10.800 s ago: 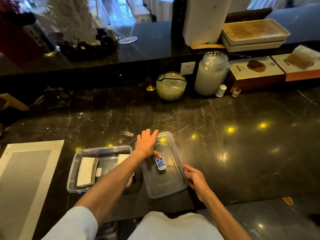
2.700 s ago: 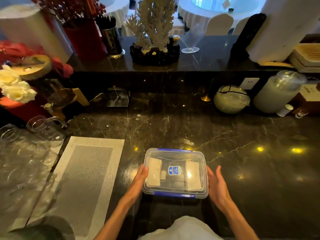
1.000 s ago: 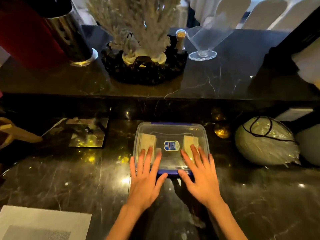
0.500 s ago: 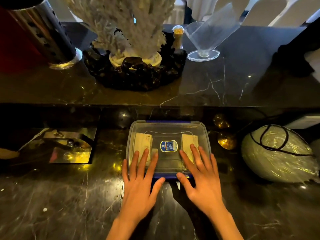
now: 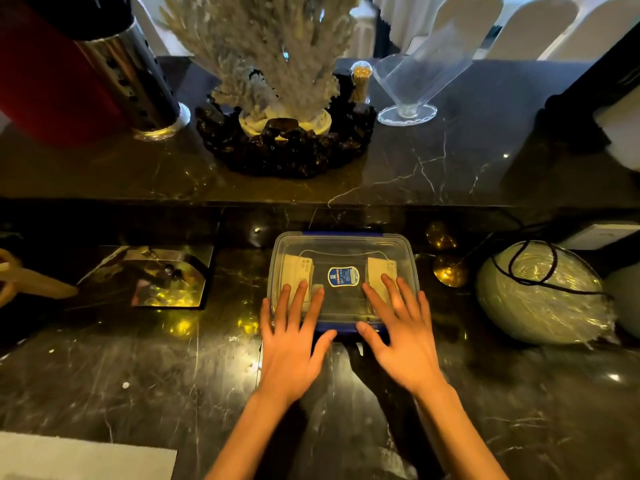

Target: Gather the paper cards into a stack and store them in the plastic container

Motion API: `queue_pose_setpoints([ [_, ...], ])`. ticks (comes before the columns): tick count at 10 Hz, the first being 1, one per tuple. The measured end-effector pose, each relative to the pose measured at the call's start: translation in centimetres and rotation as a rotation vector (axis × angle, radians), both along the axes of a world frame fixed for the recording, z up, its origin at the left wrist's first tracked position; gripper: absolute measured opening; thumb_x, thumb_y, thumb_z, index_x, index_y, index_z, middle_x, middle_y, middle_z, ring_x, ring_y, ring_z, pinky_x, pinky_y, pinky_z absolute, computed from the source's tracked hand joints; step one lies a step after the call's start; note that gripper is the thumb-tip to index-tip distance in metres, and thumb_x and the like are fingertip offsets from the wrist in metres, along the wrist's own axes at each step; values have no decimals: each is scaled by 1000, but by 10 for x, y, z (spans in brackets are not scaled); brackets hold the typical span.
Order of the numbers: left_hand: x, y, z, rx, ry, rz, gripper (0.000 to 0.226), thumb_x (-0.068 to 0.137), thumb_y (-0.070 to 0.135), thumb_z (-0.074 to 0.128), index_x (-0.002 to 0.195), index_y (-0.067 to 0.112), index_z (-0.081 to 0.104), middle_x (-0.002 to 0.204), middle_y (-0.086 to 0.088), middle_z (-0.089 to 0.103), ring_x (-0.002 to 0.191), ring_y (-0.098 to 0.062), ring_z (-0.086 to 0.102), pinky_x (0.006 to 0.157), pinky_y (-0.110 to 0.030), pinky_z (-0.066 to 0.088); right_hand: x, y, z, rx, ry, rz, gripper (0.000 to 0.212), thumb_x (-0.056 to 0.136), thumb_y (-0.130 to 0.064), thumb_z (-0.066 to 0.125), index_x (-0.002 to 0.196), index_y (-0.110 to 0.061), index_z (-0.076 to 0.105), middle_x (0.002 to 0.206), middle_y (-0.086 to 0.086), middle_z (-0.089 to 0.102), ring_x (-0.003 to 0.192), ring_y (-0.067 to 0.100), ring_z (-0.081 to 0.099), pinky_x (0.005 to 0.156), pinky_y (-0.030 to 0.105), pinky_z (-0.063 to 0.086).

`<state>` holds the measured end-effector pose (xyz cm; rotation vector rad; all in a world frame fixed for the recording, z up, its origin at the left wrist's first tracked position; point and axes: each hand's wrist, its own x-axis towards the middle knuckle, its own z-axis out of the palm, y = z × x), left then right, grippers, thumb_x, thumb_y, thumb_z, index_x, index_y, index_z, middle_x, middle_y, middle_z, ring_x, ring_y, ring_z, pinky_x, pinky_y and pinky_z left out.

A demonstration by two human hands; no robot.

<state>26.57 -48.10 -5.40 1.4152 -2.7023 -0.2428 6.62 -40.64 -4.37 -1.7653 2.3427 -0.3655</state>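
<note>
A clear plastic container [image 5: 343, 242] with blue clips and a blue label on its lid stands on the dark marble counter, pushed back near the raised ledge. The lid is on. Through it I see two stacks of paper cards, one on the left [image 5: 297, 268] and one on the right [image 5: 381, 266]. My left hand [image 5: 292, 344] lies flat with spread fingers on the lid's near left part. My right hand [image 5: 401, 336] lies flat the same way on the near right part. Neither hand grips anything.
A raised marble ledge [image 5: 450, 161] behind the container carries a coral ornament [image 5: 277, 98], a metal cylinder [image 5: 135, 81] and a clear glass [image 5: 412, 84]. A wrapped round bowl [image 5: 540, 296] stands to the right, a shiny metal holder [image 5: 156, 275] to the left, a placemat [image 5: 69, 462] at bottom left.
The lid has gone onto the container and the closed container has slid away from me toward the ledge. In the last second both hands stay flat on the lid, barely shifting.
</note>
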Motion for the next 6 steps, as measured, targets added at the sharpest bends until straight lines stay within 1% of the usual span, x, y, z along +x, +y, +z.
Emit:
queue_pose_setpoints([
  [1,2,0,8,35,-41,10,70,95,63,20,155,29,14,165,-4,8,152,-28,3,119,-58,6,-2,-1,9,65,-34,15,68,92,-66,36,154,-43,19,166,-5,11,154,17,0,124,45,-2],
  [2,4,7,20,97,-71,49,70,94,61,27,155,32,10,165,-7,5,151,-32,2,120,-58,8,0,1,22,126,-81,34,72,92,-64,41,155,-42,12,167,-4,2,154,19,-7,123,47,-4],
  [3,11,18,37,96,-50,91,70,92,60,29,155,33,11,164,-10,8,151,-35,6,119,-57,7,5,16,40,112,-75,29,72,92,-65,39,155,-44,10,166,-3,0,154,20,-7,122,50,1],
  [4,25,30,65,84,-46,112,69,92,62,21,154,32,12,164,-8,10,151,-33,5,118,-54,-1,11,41,66,99,-78,30,70,92,-66,36,154,-44,12,166,-4,3,154,20,-4,122,50,2],
  [5,37,30,107,17,-41,129,70,94,61,28,154,34,7,165,-5,8,152,-30,0,119,-52,-5,5,56,102,2,-36,17,72,92,-67,35,154,-44,8,163,-8,-10,153,19,-8,122,48,-2],
  [6,40,33,163,-32,-10,110,69,96,57,32,155,31,8,165,-5,6,152,-30,-1,119,-54,-3,-2,67,154,-100,64,22,72,92,-67,34,154,-45,6,162,-8,-11,153,20,-8,122,49,-2],
])
